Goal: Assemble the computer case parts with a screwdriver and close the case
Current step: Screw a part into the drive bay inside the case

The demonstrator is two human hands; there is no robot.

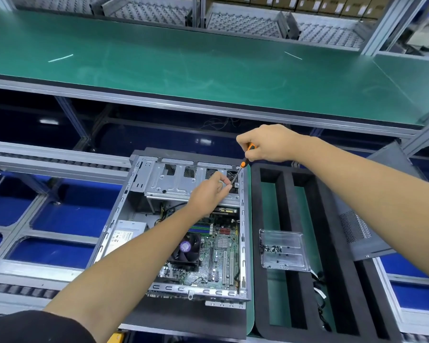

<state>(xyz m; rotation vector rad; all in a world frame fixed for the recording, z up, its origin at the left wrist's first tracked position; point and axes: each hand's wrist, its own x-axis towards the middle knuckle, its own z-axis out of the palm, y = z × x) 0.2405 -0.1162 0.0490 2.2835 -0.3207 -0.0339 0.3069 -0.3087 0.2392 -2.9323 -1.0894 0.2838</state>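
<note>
Screw-fastening step: right hand (270, 144) gripped the screwdriver (244, 162) at the drive cage's (169, 181) two-o'clock corner; left hand's (208, 191) fingers pinched at its tip, probably a screw. Next: seat and turn.

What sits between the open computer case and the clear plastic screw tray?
In the head view, the black foam insert's left wall, with a strip of green mat, separates the computer case from the screw tray.

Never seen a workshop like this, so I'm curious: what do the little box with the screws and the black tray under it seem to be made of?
The little box looks like clear hard plastic: you see through it and its edges glint. The black tray seems to be matte foam or soft plastic, dull with thick rounded walls; I cannot be sure.
</note>
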